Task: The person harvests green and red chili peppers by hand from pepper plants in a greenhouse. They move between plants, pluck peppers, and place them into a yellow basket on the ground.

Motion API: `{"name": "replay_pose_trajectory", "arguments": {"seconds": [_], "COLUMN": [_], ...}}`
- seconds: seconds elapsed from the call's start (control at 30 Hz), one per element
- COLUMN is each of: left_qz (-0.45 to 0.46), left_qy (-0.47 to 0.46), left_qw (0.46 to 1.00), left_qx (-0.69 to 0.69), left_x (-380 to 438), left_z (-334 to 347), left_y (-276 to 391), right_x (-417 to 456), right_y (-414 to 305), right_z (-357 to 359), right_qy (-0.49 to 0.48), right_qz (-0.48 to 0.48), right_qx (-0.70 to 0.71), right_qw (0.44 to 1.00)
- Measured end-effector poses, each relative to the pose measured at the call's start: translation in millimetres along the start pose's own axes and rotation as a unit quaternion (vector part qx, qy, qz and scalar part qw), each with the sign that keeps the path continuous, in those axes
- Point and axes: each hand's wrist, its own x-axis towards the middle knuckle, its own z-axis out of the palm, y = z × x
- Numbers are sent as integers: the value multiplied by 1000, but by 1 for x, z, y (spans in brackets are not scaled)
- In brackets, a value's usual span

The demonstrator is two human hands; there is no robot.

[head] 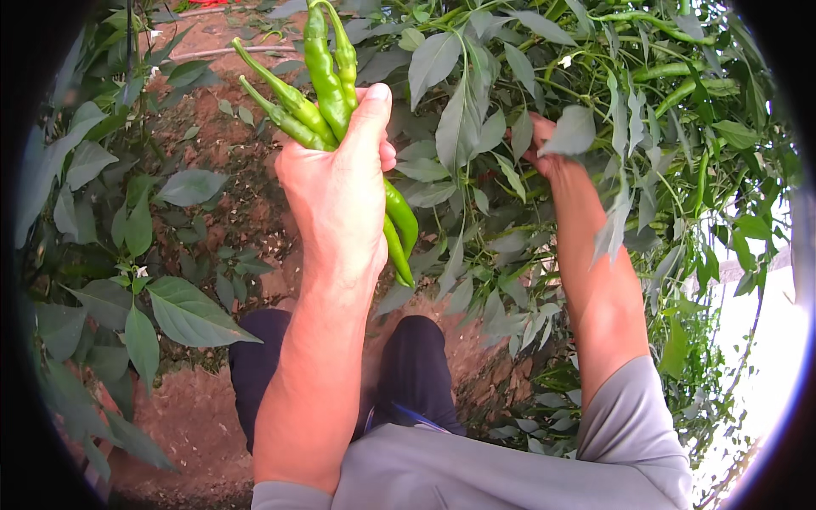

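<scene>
Several long green chili peppers (324,83) are bunched in my left hand (344,185). Their stem ends fan out above the thumb, and pointed tips (400,220) stick out below the fist. My right hand (542,143) reaches in among the leaves of a pepper plant (472,115) on the right. Leaves cover most of its fingers, so what they touch is hidden. More green peppers (676,95) hang on the same plant, farther right and higher up.
Another row of pepper plants (185,312) with white flowers borders the left side. Brown soil (191,421) strewn with dry bits runs between the rows. A thin hose (236,51) crosses the ground at the top, near a red object (207,2). Bright light falls at far right.
</scene>
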Motion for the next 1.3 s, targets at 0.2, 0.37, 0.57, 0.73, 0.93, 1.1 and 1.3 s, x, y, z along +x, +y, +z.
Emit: {"name": "replay_pose_trajectory", "arguments": {"seconds": [0.2,0.37,0.57,0.73,0.93,1.1,1.3], "left_qz": [-21,-24,-1,11,14,24,22], "left_qy": [-4,-1,1,2,-25,-79,-220], "left_qw": [1000,999,1000,1000,1000,996,968], "left_qx": [9,-21,-3,4,10,26,117], "left_x": [1,-4,-2,-1,-6,-11,-29], "left_z": [-1,5,0,0,-1,-1,0], "left_y": [4,0,2,5,3,1,3], "right_x": [-26,-27,-68,-131,-206,-251,-304], "right_y": [-19,-30,-69,-71,-45,-5,-16], "right_z": [19,-11,-6,-6,55,91,92], "right_qy": [4,-46,96,68,79,70,135], "right_qz": [-90,-128,-430,-398,-222,-459,-682], "right_qx": [9,157,-2,25,-3,-281,-279], "right_qw": [996,978,898,914,972,840,662]}}
